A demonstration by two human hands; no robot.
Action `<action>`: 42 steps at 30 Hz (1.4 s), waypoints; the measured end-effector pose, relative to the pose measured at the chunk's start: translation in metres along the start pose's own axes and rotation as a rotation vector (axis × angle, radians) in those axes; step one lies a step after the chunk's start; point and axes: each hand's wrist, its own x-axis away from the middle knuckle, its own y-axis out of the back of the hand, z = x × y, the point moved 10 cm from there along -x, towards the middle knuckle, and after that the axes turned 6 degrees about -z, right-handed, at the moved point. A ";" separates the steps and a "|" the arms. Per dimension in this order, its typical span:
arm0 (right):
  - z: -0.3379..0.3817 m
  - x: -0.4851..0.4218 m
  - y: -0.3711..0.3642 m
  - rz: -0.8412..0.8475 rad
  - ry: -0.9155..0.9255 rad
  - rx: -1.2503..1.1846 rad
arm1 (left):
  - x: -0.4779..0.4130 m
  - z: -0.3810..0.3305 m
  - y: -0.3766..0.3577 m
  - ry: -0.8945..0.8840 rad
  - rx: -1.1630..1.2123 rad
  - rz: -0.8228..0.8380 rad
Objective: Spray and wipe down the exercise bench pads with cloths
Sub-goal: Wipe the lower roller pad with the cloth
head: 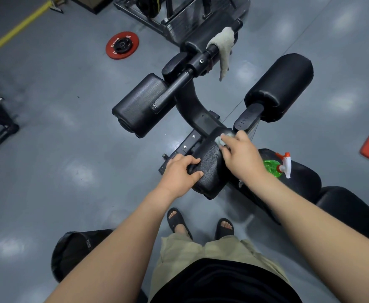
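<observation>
Wiping the pad (209, 169) — our right hand (241, 158) bunches a cloth (221, 139) in its grip on top, our left hand (180, 171) clasps the pad's side — spray bottle (277, 166) lies on the seat (303, 182) beside.

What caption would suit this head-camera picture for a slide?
The left hand grips a pad while the right hand wipes it with a cloth; spray bottle nearby.

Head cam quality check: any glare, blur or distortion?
Head view: wide-angle distortion stretches the forearms; soft glare patches dot the floor; left hand gripping the pad and right hand holding the cloth show no clear motion blur; bench at lower right goes near-black, little texture.
</observation>
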 end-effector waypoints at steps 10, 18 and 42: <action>-0.021 -0.024 0.019 -0.052 -0.044 0.008 | 0.000 0.003 0.000 0.009 0.034 -0.010; 0.024 0.020 -0.013 0.069 0.140 0.017 | 0.002 0.004 0.002 0.022 0.069 -0.011; 0.027 0.025 -0.004 0.065 0.237 -0.017 | -0.010 0.024 -0.001 0.096 0.111 0.068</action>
